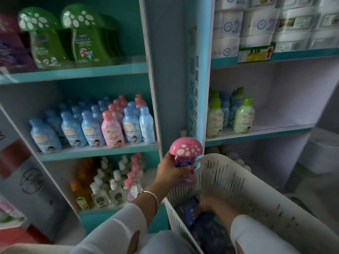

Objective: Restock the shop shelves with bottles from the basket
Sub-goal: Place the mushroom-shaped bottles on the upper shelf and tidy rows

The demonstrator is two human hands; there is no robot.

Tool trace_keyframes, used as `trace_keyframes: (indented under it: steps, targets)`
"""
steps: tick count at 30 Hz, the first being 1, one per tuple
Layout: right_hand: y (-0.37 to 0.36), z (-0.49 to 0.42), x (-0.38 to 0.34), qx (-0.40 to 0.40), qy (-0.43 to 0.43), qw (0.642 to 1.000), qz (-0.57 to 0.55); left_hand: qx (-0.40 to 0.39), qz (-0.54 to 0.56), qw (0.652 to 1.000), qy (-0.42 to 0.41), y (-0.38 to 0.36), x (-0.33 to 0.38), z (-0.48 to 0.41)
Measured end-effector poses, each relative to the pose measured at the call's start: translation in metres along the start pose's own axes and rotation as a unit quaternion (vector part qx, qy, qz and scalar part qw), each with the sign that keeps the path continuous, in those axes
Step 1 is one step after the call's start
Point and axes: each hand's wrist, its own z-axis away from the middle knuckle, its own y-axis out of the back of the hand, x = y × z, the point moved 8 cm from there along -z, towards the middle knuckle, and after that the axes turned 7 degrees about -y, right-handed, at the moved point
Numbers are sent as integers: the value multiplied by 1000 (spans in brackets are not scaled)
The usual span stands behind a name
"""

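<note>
Pink-capped bottle (185,159), mushroom-shaped cap, purple body: you have it in your left hand (169,171), fingers wrapped round the body, upright, just above the left rim of the white basket (231,175). It sits in front of the blue shelf post, level with the gap between the middle and bottom shelves. Your right hand (211,204) is down inside the basket, touching the dark blue bottles (190,214) there; it is too blurred to tell its grip. Silver bracelet (152,196) on left wrist. Middle shelf (99,150) carries rows of blue and pink bottles. Green mushroom-capped bottles (82,39) stand on the top shelf. Pump bottles (110,187) stand on the bottom shelf. Pale green bottles (244,117) stand on the right-hand unit.
</note>
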Motion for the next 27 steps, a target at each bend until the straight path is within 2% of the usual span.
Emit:
trace_keyframes:
  steps: [4,10,12,14,18,27]
  targets:
    - [-29,-11,9,-51,-17,997,59,-7,-15,1000,3,-2,-5,-1]
    - [-33,-3,13,-48,-30,998,28,0,-15,1000,9,4,0,5]
    - [-10,13,3,0,-4,1000,6,4,-19,1000,3,10,9,8]
    - [20,27,-4,87,17,995,-44,16,-25,1000,-10,19,23,12]
    - [64,60,-28,124,55,975,-178,50,-30,997,-56,45,63,27]
    - [190,176,-128,304,152,924,-177,148,-17,977,-154,140,157,60]
